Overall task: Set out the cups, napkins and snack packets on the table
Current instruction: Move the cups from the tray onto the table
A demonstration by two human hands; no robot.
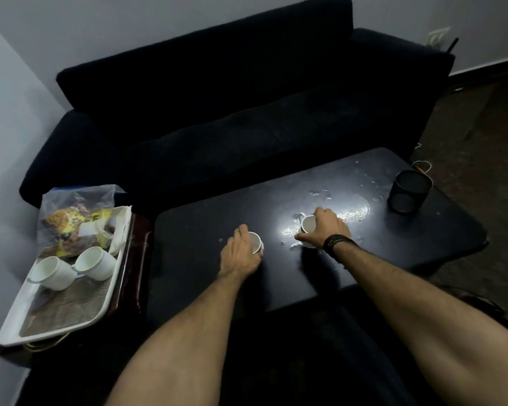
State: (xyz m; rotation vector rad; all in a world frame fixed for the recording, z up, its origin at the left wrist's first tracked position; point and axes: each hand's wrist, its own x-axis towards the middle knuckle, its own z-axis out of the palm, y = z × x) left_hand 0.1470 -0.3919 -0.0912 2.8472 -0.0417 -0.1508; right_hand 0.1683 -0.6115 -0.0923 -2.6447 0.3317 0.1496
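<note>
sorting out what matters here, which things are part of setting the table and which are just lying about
Part of the job:
left hand gripping a white cup
right hand gripping a second white cup
two cups on the tray
bag of snack packets
white tray
dark table

Lying about:
black round container
dark sofa

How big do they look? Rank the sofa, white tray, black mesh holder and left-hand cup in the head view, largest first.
1. sofa
2. white tray
3. black mesh holder
4. cup in the left hand, partly hidden by fingers
</note>
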